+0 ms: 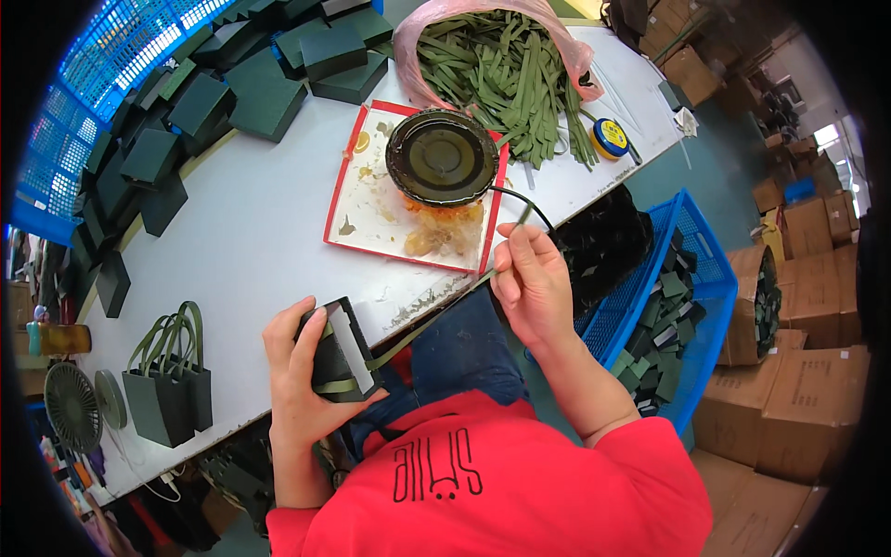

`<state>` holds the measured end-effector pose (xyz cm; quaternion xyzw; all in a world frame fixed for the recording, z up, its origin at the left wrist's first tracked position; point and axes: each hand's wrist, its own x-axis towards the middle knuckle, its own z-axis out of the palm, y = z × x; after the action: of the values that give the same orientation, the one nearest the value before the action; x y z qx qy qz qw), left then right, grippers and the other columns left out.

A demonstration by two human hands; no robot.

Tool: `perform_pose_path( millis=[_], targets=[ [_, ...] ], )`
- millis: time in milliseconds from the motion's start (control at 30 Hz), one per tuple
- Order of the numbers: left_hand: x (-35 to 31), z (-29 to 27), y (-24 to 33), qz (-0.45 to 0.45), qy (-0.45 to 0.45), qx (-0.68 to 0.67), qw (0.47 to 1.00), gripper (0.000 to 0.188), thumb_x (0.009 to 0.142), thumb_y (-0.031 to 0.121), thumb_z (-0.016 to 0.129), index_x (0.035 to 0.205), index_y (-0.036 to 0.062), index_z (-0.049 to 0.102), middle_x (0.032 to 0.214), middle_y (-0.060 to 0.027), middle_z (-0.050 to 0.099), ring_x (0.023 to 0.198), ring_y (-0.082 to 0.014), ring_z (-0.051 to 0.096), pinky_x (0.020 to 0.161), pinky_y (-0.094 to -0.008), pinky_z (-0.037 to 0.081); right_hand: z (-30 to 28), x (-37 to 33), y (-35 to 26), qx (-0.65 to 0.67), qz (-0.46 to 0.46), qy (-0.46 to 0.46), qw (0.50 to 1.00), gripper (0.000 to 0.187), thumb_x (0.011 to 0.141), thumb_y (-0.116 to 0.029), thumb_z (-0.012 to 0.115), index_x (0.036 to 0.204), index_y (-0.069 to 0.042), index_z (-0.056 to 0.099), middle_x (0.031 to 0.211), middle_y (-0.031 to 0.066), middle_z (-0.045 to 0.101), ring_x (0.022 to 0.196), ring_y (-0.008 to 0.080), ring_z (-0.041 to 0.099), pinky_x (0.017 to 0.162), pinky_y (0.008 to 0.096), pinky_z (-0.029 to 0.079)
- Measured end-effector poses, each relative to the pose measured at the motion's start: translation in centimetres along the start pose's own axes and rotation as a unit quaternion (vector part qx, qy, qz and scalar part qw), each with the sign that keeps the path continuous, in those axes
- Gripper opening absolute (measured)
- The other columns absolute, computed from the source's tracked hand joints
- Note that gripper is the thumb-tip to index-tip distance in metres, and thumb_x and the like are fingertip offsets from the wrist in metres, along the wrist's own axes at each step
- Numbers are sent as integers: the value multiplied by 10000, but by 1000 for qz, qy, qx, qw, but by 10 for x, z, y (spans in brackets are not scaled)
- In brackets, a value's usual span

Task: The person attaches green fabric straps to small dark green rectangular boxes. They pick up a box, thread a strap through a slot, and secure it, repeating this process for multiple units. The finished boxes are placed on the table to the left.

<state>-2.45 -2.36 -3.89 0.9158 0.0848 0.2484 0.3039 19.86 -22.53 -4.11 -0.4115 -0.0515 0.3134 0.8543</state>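
Observation:
My left hand (290, 357) grips a small dark green box (331, 360) near the table's front edge, fingers wrapped round its side. The box is tilted, and a pale inner side faces right. From its lower end a green ribbon (415, 335) stretches up to my right hand (536, 286), which pinches it between thumb and fingers. A short ribbon end sticks out above that pinch. Beyond my hands, a round dark pan (443, 158) of brownish liquid, with amber drips below it, stands on a white board with a red rim (379, 230).
Green ribbons (492, 70) spill from a pink plastic bag (415, 58) at the back. A yellow-and-blue round tin (610, 138) is beside them. Dark green boxes (267, 93) crowd the left; small handled bags (167, 399) stand nearer. A blue crate (710, 278) and cartons (812, 399) are on the right.

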Motion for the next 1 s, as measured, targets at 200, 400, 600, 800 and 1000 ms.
perform_pose_path(
  millis=[200, 400, 600, 800, 1000],
  targets=[
    [11, 1, 3, 17, -11, 0, 1000, 1088, 546, 381, 980, 1456, 40, 491, 1462, -216, 469, 1309, -403, 468, 1073, -508, 418, -6, 24, -8, -162, -15, -24, 986, 197, 1030, -165, 640, 1132, 3, 630, 809, 59, 663, 455, 40, 436, 407, 195, 341],
    [13, 2, 3, 15, -14, -2, 1000, 1083, 550, 393, 976, 1454, 44, 494, 1461, -209, 469, 1307, -403, 466, 1071, -508, 417, 10, 29, -30, -222, 21, -4, 975, 209, 1026, -155, 635, 1140, 19, 611, 829, 64, 672, 484, 28, 441, 416, 181, 340],
    [14, 4, 4, 26, -18, -4, 1000, 1086, 557, 418, 976, 1456, 47, 494, 1463, -212, 463, 1309, -407, 463, 1068, -513, 417, 6, 35, -20, -179, 53, -14, 982, 209, 1011, -188, 662, 1071, 5, 609, 754, 11, 589, 488, 30, 431, 417, 192, 316],
    [16, 5, 5, 29, -14, -7, 999, 1087, 557, 425, 977, 1455, 48, 494, 1462, -213, 463, 1306, -407, 465, 1067, -515, 416, 16, 37, -9, -192, 26, 20, 981, 217, 997, -208, 692, 1004, -4, 619, 705, -12, 561, 452, 34, 406, 408, 202, 300],
    [16, 6, 5, 36, -10, -7, 999, 1086, 557, 427, 976, 1452, 50, 491, 1451, -213, 472, 1299, -407, 468, 1061, -516, 417, 15, 43, -2, -208, 8, 44, 977, 214, 988, -200, 706, 980, -6, 617, 694, -12, 561, 446, 32, 406, 405, 204, 300]
  ],
)
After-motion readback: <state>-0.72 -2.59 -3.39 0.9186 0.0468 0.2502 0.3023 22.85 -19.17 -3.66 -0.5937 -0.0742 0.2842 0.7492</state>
